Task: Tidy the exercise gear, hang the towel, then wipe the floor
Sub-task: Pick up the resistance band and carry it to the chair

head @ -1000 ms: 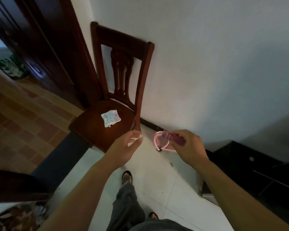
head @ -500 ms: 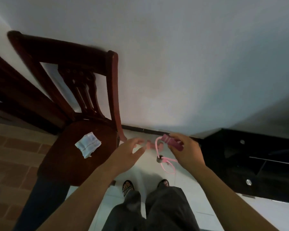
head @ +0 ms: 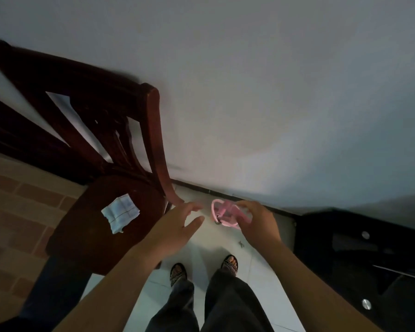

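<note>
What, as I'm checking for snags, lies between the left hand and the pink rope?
Nothing: the head view shows only bare floor between left hand and pink rope, held by the right hand.

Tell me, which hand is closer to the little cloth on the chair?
Left. The left hand hovers open by the chair's edge, beside the cloth; the right hand is farther over, holding the pink rope.

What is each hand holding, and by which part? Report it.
The right hand grips the coiled pink rope by its bundled end; its loops stick out toward the left hand, which is open and holds nothing.
</note>
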The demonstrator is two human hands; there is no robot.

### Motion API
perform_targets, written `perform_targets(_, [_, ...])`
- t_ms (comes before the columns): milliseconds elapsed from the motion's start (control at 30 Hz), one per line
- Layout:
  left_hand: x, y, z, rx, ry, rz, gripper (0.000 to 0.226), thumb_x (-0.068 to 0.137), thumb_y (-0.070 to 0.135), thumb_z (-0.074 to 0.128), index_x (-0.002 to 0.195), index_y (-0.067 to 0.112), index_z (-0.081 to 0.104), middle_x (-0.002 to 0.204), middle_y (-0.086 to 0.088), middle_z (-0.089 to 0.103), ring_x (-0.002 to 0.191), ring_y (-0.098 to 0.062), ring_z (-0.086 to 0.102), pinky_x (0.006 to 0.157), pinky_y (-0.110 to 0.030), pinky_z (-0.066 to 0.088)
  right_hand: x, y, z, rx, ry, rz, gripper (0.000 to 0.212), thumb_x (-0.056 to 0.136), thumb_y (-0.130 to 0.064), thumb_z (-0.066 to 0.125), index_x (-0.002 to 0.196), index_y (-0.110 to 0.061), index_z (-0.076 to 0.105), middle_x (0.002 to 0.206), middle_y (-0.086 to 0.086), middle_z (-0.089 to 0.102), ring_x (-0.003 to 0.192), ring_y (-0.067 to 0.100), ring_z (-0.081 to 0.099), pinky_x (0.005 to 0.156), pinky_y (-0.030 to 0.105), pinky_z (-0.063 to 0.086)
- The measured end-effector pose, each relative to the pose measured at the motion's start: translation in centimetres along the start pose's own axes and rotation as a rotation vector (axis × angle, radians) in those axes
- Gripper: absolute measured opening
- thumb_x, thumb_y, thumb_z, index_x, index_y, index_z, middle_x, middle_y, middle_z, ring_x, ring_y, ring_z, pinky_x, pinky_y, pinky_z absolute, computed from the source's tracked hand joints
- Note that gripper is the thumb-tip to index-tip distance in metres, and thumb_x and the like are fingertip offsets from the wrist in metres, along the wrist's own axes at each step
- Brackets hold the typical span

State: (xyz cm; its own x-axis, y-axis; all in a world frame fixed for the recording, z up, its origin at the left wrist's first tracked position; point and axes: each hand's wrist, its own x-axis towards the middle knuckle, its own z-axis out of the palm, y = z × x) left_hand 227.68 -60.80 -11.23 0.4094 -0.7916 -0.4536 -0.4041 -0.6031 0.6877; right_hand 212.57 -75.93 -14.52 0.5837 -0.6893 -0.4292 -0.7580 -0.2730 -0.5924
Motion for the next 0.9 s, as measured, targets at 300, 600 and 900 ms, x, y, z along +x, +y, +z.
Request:
perform_targets(300, [2.1,2.3,1.6,-0.054,0.041,-0.028,0.033,0.094,0.035,0.049,0.127,0.032,0.049,0.128,0.014,0.051,0.114,0.002,0.044,0.093,-0.019,0.035,1.1,2.4,-3.4,0.005,-0.033,-0.014,0.033,0.086,-0.030,0.064,0.118,-0.028,0.059,0.120,-0.008,0.059,0.101,0.009,0.055,0.084,0.021,0.041])
perform_targets(600, [3.1,5.8,2.8,0.008,-0.035,0.074,0.046,0.085,0.045,0.052,0.127,0.024,0.051,0.124,0.009,0.054,0.116,-0.007,0.050,0.095,-0.023,0.038,-2.5,5.1,-5.9,0.001,0.029,0.031,0.038,0.086,-0.033,0.063,0.123,-0.031,0.054,0.126,-0.011,0.055,0.112,0.007,0.051,0.093,0.021,0.039])
perform_targets(900, [2.3,6.9,3.3,0.139,-0.178,0.316,0.035,0.092,0.034,0.054,0.126,0.025,0.052,0.127,0.009,0.053,0.118,-0.006,0.048,0.101,-0.030,0.039,-9.8,4.3,-5.8,0.003,0.121,0.148,0.050,0.090,-0.038,0.058,0.135,-0.023,0.044,0.138,-0.004,0.047,0.126,0.013,0.044,0.104,0.026,0.034])
